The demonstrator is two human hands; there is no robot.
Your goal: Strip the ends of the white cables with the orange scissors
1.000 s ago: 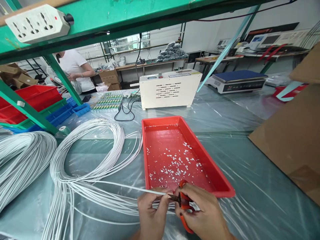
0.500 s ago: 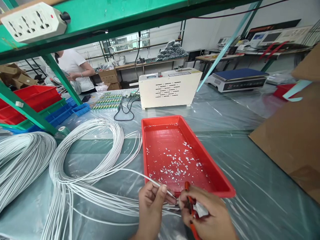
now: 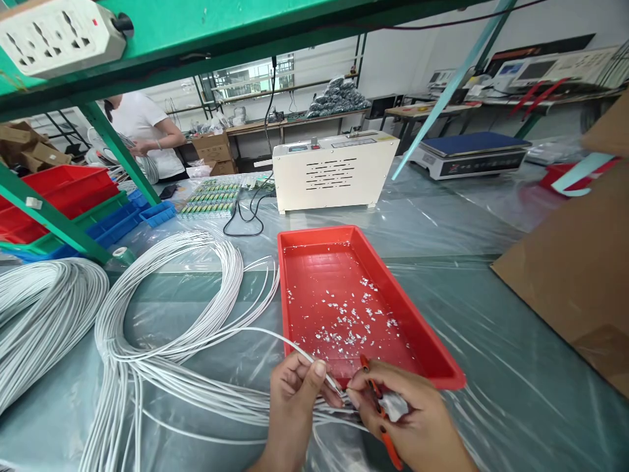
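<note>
We see our left hand pinching a thin white wire near its end. Our right hand holds orange scissors just beside it, with the fingers closed around the handles. Right past our hands sits a red tray with little white bits inside (lots of them). More white wire loops lie on the table to the left.

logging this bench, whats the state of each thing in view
left hand: pinching a white cable
white cable: end held up over the tray's near edge
right hand: closed round orange-handled scissors
orange-handled scissors: in the palm
red tray: flat, holding white scraps
</note>
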